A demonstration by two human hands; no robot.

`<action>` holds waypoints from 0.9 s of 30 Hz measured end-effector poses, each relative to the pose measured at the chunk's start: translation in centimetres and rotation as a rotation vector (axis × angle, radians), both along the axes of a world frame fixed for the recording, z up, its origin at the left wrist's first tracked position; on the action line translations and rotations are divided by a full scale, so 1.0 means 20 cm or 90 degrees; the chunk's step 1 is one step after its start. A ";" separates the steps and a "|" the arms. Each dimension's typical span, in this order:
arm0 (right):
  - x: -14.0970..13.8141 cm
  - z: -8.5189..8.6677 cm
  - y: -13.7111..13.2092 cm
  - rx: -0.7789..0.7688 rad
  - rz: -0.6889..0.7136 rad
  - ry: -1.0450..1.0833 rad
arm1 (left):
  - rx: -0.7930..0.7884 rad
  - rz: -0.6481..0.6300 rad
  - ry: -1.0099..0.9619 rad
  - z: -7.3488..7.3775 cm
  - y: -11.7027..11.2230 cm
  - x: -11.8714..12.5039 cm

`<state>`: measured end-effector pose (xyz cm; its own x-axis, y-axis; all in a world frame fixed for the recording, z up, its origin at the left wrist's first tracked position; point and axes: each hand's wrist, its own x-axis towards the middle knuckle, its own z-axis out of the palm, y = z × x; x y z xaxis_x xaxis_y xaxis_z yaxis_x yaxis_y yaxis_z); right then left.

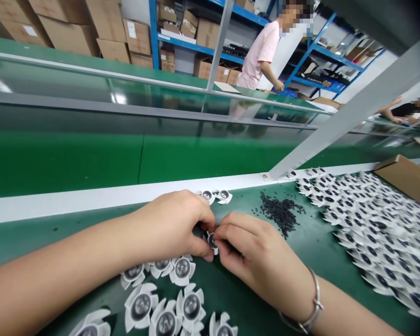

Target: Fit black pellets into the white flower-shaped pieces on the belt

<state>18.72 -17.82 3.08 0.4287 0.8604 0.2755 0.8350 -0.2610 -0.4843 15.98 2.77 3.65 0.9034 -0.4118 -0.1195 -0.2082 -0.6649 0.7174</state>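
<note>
Impeller (212,242) | left edge pinched by left grip (182,228) | centre at right grip (254,247), pressed together

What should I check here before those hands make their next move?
1. Left hand steadying the bladed part: ok; thumb and fingers are around it.
2. Right hand in position: ok; its fingertips are at that part's middle.
3. Something small pinched in the right fingertips: cannot tell; the fingers hide it.
4. Black pieces handy: ok; the pile lies just beyond the right hand and looks within easy reach.
5. Black pieces all gathered: not ok; some lie scattered around the pile.
6. More loose bladed parts nearby: ok; several lie on the near side of the left hand.
</note>
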 end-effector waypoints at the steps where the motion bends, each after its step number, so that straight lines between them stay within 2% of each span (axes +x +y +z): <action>1: 0.00 0.00 0.00 -0.005 0.004 -0.031 | 0.004 -0.002 0.005 0.01 0.00 0.00; 4: 0.00 -0.01 -0.01 -0.015 0.017 -0.105 | 0.019 -0.005 0.007 0.03 0.00 0.00; 7: 0.00 0.01 -0.02 -0.032 0.047 -0.113 | 0.033 0.013 0.003 0.03 -0.01 -0.01; 10: -0.01 0.05 -0.04 -0.097 0.094 -0.119 | 0.048 0.029 0.004 0.02 -0.01 -0.02; 15: -0.03 0.11 -0.15 -0.136 0.181 -0.257 | 0.085 0.017 0.003 0.02 -0.01 -0.02; 17: -0.03 0.12 -0.23 -0.130 0.134 -0.299 | 0.116 0.017 -0.036 0.02 -0.02 -0.02; 20: -0.03 0.09 -0.37 -0.082 -0.071 -0.289 | 0.184 0.075 -0.124 0.03 -0.03 -0.03; 23: -0.03 0.03 -0.47 -0.081 -0.218 -0.204 | 0.240 0.118 -0.178 0.09 -0.02 -0.05; 25: -0.04 0.00 -0.50 -0.099 -0.242 -0.130 | 0.235 0.066 -0.107 0.16 0.00 -0.06; 27: -0.05 -0.01 -0.51 -0.104 -0.243 -0.089 | 0.220 -0.002 0.021 0.22 0.02 -0.07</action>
